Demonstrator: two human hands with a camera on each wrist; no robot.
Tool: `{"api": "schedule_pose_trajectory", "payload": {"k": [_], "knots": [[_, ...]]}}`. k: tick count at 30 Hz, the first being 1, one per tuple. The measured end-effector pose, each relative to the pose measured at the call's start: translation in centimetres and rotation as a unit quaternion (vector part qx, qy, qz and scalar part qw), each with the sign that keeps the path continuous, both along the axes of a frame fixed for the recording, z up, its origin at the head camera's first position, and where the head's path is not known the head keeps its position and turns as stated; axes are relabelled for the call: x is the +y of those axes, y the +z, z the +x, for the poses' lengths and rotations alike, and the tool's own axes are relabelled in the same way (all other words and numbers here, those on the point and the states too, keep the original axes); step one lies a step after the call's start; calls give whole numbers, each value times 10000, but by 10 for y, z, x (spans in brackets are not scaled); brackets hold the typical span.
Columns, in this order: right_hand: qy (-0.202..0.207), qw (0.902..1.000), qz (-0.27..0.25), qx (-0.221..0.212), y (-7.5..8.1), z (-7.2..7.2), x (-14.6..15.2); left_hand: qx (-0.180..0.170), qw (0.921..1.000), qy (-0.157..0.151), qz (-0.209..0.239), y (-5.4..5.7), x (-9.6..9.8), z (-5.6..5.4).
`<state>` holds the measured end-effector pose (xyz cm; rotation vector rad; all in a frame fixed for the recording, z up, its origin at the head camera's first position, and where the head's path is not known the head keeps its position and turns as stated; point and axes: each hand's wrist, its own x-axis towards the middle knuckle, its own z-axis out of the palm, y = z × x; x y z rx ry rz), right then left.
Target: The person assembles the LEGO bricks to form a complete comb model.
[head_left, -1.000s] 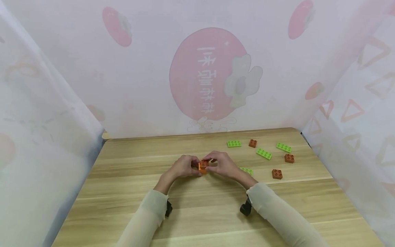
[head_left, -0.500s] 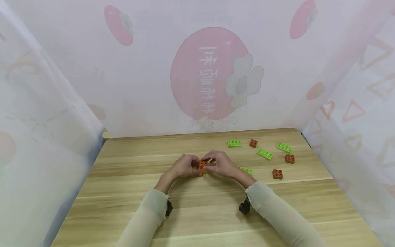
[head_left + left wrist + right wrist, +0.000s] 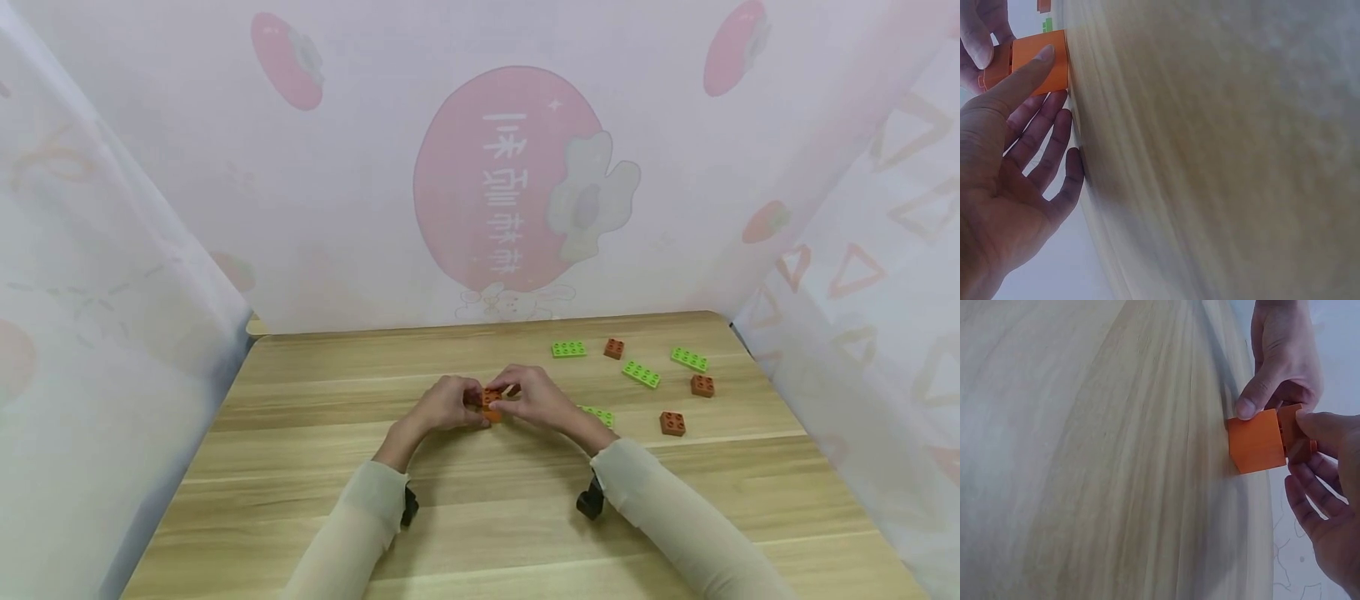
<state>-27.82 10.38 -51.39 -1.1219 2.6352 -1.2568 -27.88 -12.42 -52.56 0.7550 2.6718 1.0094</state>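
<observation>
My left hand [image 3: 445, 404] pinches an orange toy block [image 3: 1255, 444] between thumb and fingers, low at the tabletop. On top of that block sits a smaller reddish-brown 2x2 building brick [image 3: 492, 397], studs up. My right hand [image 3: 542, 402] grips this brick from the side, thumb at the front and fingers behind. A thin dark gap shows between the brick and the block in the right wrist view. The left wrist view shows the left thumb lying flat across the orange face, while the other left fingers are extended behind.
Right of the hands, green 2x4 bricks [image 3: 641, 374] and brown 2x2 bricks [image 3: 672, 423] lie scattered on the wooden table [image 3: 495, 525]. One green brick [image 3: 598, 416] is partly hidden behind the right wrist. A white printed curtain [image 3: 352, 250] stands along the table's back edge.
The right hand has shifted the brown brick slightly left, so it now covers the orange block's top in line with it. The left hand stays in place.
</observation>
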Motion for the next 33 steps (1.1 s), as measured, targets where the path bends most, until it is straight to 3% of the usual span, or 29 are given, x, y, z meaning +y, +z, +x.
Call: {"api": "schedule_pose_trajectory", "payload": {"k": [14, 33], "knots": [[-70, 9996, 224, -129, 8, 1, -4, -116, 9999, 6, 48, 2, 0, 1], [-182, 9990, 385, -98, 8, 0, -5, 12, 10000, -74, -12, 3, 0, -1]]}}
